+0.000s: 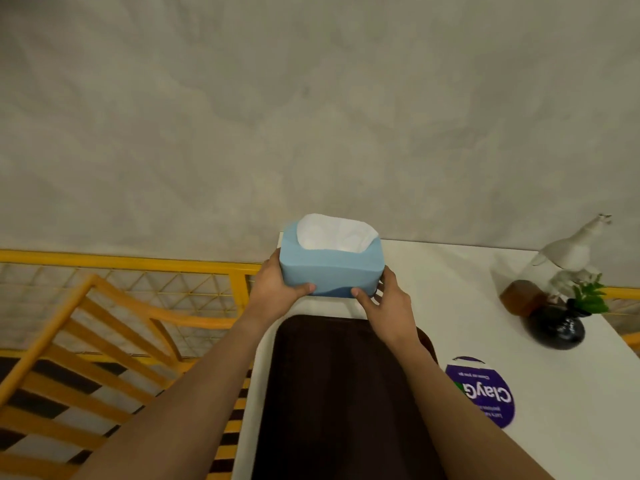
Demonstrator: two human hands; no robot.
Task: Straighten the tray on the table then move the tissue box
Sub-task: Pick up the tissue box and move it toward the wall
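Observation:
A light blue tissue box point(332, 268) with white tissue showing at its top is held at the far left corner of the white table point(460, 306), close to the wall. My left hand point(277, 289) grips its left end and my right hand point(388, 306) grips its right end, thumbs on the near face. I cannot tell whether the box touches the tabletop. A dark brown tray point(343, 393) lies lengthwise on the table just in front of the box, between my forearms, its sides running roughly parallel to the table's left edge.
A purple round lid or label point(485, 389) lies on the table right of the tray. At the far right stand a black vase with green leaves point(557, 327), a brown block point(521, 296) and a white animal figurine point(575, 251). Yellow railings and a wooden chair point(86, 341) are to the left.

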